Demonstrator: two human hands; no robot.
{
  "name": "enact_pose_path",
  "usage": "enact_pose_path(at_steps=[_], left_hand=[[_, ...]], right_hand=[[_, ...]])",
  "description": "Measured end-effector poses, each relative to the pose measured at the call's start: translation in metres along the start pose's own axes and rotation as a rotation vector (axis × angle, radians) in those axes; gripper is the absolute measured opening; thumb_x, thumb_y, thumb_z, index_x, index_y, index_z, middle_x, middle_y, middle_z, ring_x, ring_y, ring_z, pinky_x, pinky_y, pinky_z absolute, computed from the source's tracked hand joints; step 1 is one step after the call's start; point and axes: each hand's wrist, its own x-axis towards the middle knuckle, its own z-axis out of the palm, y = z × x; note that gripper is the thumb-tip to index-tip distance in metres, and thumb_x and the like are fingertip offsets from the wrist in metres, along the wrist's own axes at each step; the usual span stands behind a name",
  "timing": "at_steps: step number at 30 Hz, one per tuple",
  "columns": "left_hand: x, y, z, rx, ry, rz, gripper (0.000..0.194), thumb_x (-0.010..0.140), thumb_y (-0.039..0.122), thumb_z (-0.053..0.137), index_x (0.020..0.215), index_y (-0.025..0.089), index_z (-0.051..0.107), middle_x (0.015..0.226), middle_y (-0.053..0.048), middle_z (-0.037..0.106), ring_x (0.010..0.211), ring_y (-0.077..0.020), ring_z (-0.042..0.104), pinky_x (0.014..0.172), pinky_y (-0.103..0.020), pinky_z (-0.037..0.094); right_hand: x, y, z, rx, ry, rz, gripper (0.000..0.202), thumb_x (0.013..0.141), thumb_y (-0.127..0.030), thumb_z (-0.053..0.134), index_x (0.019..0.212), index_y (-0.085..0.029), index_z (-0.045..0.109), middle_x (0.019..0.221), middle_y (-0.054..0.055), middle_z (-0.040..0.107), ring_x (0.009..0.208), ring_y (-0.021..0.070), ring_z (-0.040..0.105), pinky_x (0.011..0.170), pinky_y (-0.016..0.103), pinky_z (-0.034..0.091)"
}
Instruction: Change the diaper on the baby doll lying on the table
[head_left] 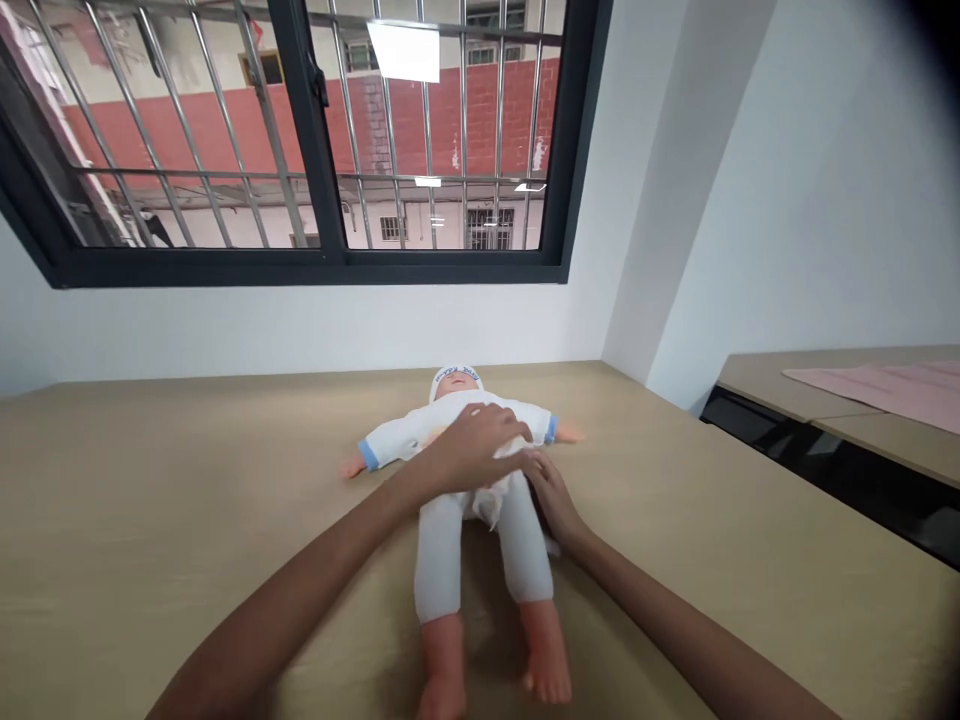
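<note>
A baby doll (442, 560) lies on its back on the wooden table, its head toward the window and its feet toward me. It wears a white top (397, 436) with blue cuffs, white pants and a white cap (456, 374) with blue lettering. Across the doll's belly reaches my left hand (484, 440), its fingers bent at the doll's waist over white cloth. Beside the doll's right-hand hip in view is my right hand (551, 493), fingers pressed against the waist clothing. The fingertips of both hands nearly meet there, and what lies between them is too small to make out.
The tan table (187, 520) runs to a white wall under a dark-framed window (450, 265) with metal bars. At the right stands another wooden surface (772, 385) with a pink cloth (892, 390) on it, and a black glossy strip (810, 460) runs along its side.
</note>
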Motion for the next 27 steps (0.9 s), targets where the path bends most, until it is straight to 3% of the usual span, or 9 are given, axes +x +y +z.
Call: enact_pose_path(at_steps=[3, 6, 8, 11, 14, 19, 27], left_hand=[[0.013, -0.012, 0.026, 0.146, -0.143, 0.079, 0.022, 0.087, 0.036, 0.046, 0.09, 0.021, 0.062, 0.088, -0.003, 0.063, 0.082, -0.0181, 0.056, 0.076, -0.031, 0.04], [0.016, -0.024, 0.044, 0.174, -0.14, 0.074, 0.019, 0.085, 0.032, 0.048, 0.079, 0.019, 0.06, 0.077, -0.002, 0.064, 0.073, -0.0173, 0.055, 0.072, -0.03, 0.039], [0.015, -0.026, 0.049, 0.198, -0.113, 0.079, 0.017, 0.083, 0.025, 0.047, 0.071, 0.018, 0.059, 0.071, -0.002, 0.062, 0.07, -0.0175, 0.053, 0.073, -0.031, 0.038], [0.015, -0.025, 0.052, 0.211, -0.075, 0.12, 0.022, 0.081, 0.02, 0.045, 0.063, 0.018, 0.056, 0.065, -0.003, 0.06, 0.065, -0.0177, 0.051, 0.072, -0.033, 0.036], [0.015, -0.025, 0.056, 0.223, -0.072, 0.17, 0.033, 0.085, 0.022, 0.04, 0.056, 0.018, 0.053, 0.058, -0.003, 0.056, 0.059, -0.0178, 0.047, 0.069, -0.035, 0.034], [0.013, -0.024, 0.063, 0.216, -0.048, 0.174, 0.029, 0.086, 0.025, 0.04, 0.066, 0.018, 0.059, 0.073, -0.005, 0.06, 0.069, -0.0186, 0.051, 0.071, -0.035, 0.033], [0.007, -0.029, 0.042, 0.137, -0.094, 0.143, 0.038, 0.086, 0.029, 0.04, 0.052, 0.017, 0.05, 0.06, -0.003, 0.054, 0.06, -0.0154, 0.043, 0.066, -0.031, 0.03]], right_hand=[[0.001, 0.004, 0.0, -0.031, -0.149, -0.07, 0.027, 0.086, -0.039, 0.047, 0.107, -0.024, 0.053, 0.102, 0.004, 0.059, 0.096, 0.0197, 0.054, 0.088, 0.034, 0.042], [0.002, 0.011, -0.003, -0.21, -0.24, -0.155, 0.028, 0.086, -0.028, 0.045, 0.114, -0.024, 0.049, 0.11, 0.006, 0.057, 0.102, 0.0199, 0.053, 0.092, 0.037, 0.041], [0.001, 0.016, -0.006, -0.405, -0.217, -0.226, 0.03, 0.082, -0.019, 0.046, 0.111, -0.021, 0.049, 0.105, 0.008, 0.058, 0.098, 0.0207, 0.053, 0.088, 0.037, 0.043], [-0.002, 0.02, -0.01, -0.731, -0.136, -0.344, 0.035, 0.073, -0.01, 0.047, 0.107, -0.017, 0.051, 0.102, 0.011, 0.057, 0.096, 0.0239, 0.051, 0.083, 0.04, 0.043], [-0.004, 0.019, -0.01, -0.964, -0.147, -0.368, 0.029, 0.067, -0.008, 0.05, 0.094, -0.015, 0.056, 0.098, 0.013, 0.057, 0.093, 0.0268, 0.049, 0.079, 0.041, 0.042], [-0.002, 0.017, -0.008, -0.993, -0.19, -0.393, 0.026, 0.062, -0.004, 0.051, 0.082, -0.018, 0.058, 0.092, 0.01, 0.059, 0.089, 0.0255, 0.051, 0.077, 0.038, 0.041], [-0.002, 0.015, -0.009, -1.135, -0.115, -0.349, 0.018, 0.082, -0.013, 0.042, 0.089, -0.016, 0.058, 0.088, 0.01, 0.06, 0.082, 0.0218, 0.052, 0.071, 0.032, 0.037]])
